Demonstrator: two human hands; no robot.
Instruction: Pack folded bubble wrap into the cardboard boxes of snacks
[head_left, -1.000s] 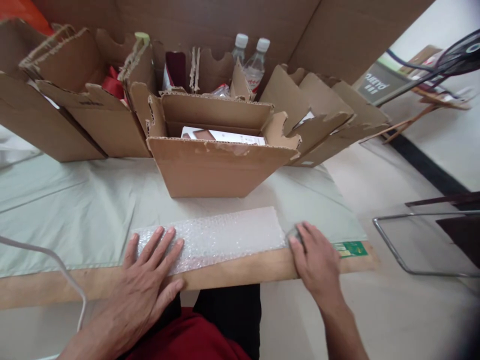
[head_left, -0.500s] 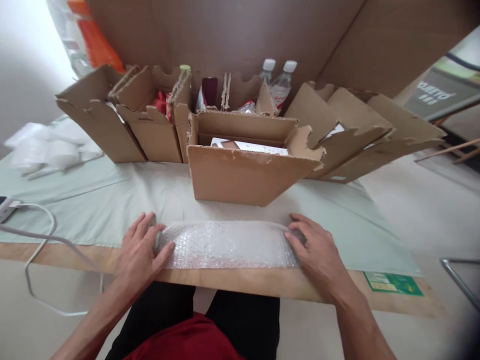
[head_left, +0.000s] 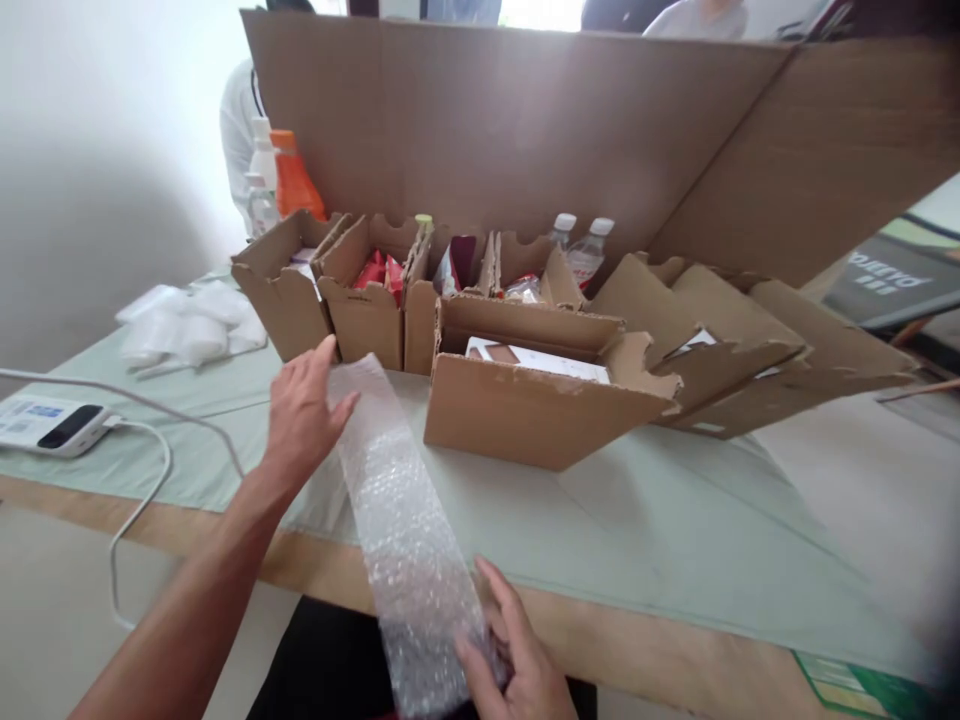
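Observation:
A long folded strip of clear bubble wrap (head_left: pixel 405 510) slants across the table's front edge, its near end over my lap. At its far left corner is my left hand (head_left: pixel 304 415), fingers stretched out and thumb apart, touching the edge of the strip. My right hand (head_left: pixel 517 655) is closed on the near right edge, thumb on top and fingers at the side, slightly blurred. Beyond the strip stands a cardboard bin (head_left: pixel 525 410) holding a white box (head_left: pixel 540 360).
Behind stand several cardboard bins (head_left: pixel 367 325) with packets, and bottles (head_left: pixel 592 250) before a tall cardboard panel (head_left: pixel 487 130). White rolls (head_left: pixel 187 325) lie at left, near a white device (head_left: pixel 52 425) with a cable (head_left: pixel 161 470). People are partly visible behind the panel.
The bubble wrap has turned from lying sideways along the table edge to pointing away from me. My left hand moved forward, my right hand nearer and leftward. The view has tilted up.

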